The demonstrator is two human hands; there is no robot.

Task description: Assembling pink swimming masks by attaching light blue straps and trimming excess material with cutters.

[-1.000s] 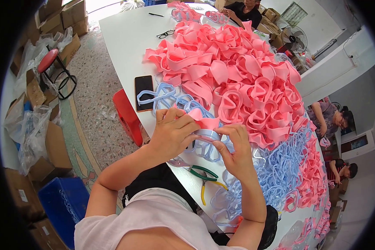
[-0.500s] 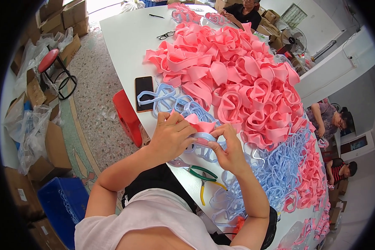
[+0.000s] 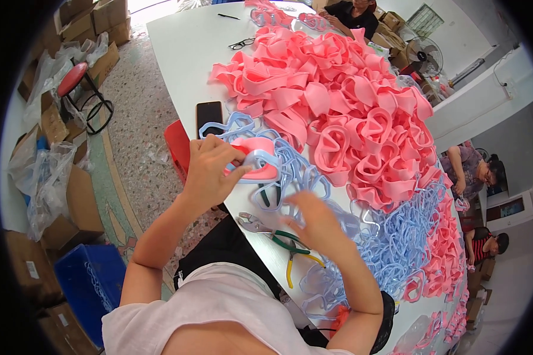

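Note:
My left hand is closed on a pink soft ring-shaped piece with a light-blue plastic frame against its near side. A patch of brighter red shows between the fingers and the pink piece. To the right, apart from it, my right hand is blurred by motion. Its thumb and fingers look spread, with nothing visible between them. Beneath the hands lie loose light-blue frames and dark green handles. Pliers with green and yellow handles rest by the near table edge.
A large heap of pink pieces covers the table's middle, with a tangle of blue frames on its near right side. A phone and glasses lie at the left. A red stool stands beside the table. Other people sit around it.
My hands have come apart. The left has moved left with the pink piece and blue frame, while the right has let go of them and dropped lower. The view has shifted slightly.

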